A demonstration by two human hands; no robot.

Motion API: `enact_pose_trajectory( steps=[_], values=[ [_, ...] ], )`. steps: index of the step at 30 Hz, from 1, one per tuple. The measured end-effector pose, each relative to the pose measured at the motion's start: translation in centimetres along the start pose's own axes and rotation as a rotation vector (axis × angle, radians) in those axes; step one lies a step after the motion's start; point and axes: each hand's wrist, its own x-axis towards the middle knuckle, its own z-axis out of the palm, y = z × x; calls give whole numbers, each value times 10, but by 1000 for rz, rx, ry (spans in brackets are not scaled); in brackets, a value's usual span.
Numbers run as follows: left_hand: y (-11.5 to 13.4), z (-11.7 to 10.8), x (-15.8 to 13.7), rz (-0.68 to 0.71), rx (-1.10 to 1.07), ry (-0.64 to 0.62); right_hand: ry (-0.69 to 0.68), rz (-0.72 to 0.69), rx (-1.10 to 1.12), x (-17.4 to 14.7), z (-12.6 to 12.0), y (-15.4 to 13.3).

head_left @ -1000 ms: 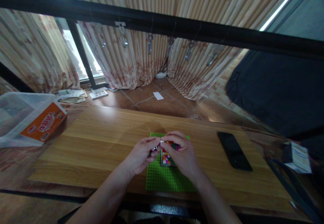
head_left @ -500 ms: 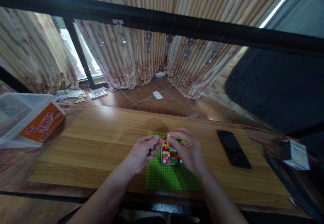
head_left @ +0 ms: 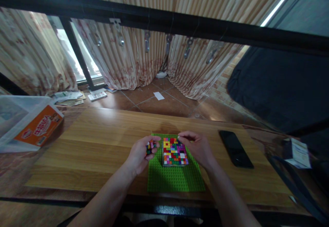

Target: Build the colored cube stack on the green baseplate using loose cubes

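Note:
Several small coloured toy bricks [head_left: 151, 146] lie in the curled fingers of my left hand [head_left: 138, 153], left of the mosaic. A square mosaic of coloured bricks [head_left: 175, 152] sits on a green studded baseplate [head_left: 174, 180]. At the mosaic's upper right corner, my right hand [head_left: 199, 148] pinches a small white brick [head_left: 179, 137] between thumb and forefinger. The pinched brick is tiny, and I cannot tell whether it touches the mosaic.
The baseplate lies on a wooden table [head_left: 102, 144]. On the right is a black phone [head_left: 235, 149]. A clear plastic box [head_left: 28, 127] with an orange label stands at the left end. A dark bar [head_left: 159, 23] with hanging hooks crosses above the table.
My hands have moved apart, the right one shifting right to the mosaic's corner. More of the mosaic and of the bricks in my left hand now shows.

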Motion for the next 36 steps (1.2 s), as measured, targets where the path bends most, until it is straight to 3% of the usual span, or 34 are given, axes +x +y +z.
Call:
enact_pose_trajectory(
  steps=[12, 23, 36],
  values=[
    [3, 3, -3, -27, -23, 0, -78, -28, -64, 2, 2, 7],
    [1, 5, -4, -27, -6, 0, -185, 110, 6, 3, 1, 11],
    [-4, 4, -1, -22, -22, -33, -236, 72, -46, 9, -3, 12]
  ],
)
